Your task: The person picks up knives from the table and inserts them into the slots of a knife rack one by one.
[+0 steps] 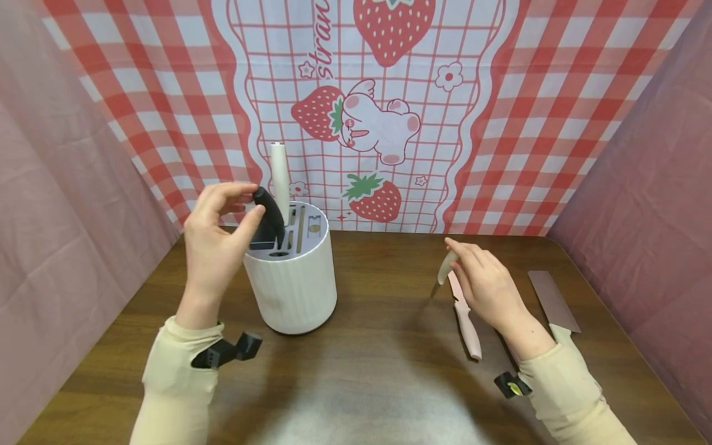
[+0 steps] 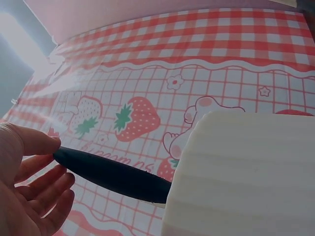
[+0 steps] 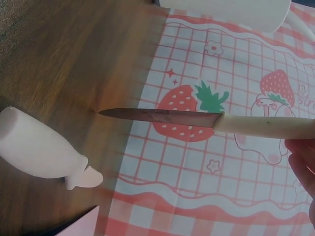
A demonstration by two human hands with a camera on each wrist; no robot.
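At the left, a white ribbed knife block (image 1: 292, 290) stands upright with a grey slotted top. My left hand (image 1: 214, 241) pinches the upper end of a black-handled knife (image 2: 113, 174); its handle slants out of the block and its blade is hidden. A white handle (image 1: 280, 179) rises from a slot behind it. On the right, my right hand (image 1: 489, 287) pinches a small knife (image 3: 162, 117) by its cream handle, above the table with the blade pointing down. Just beneath that hand lies a pink knife (image 1: 467, 330).
A cleaver (image 1: 553, 300) with a pale handle lies farther right on the wooden table (image 1: 367, 371). Partly hidden under my right wrist is another dark, thin item. A strawberry-print cloth (image 1: 384, 123) hangs behind the table, with pink cloth at both sides.
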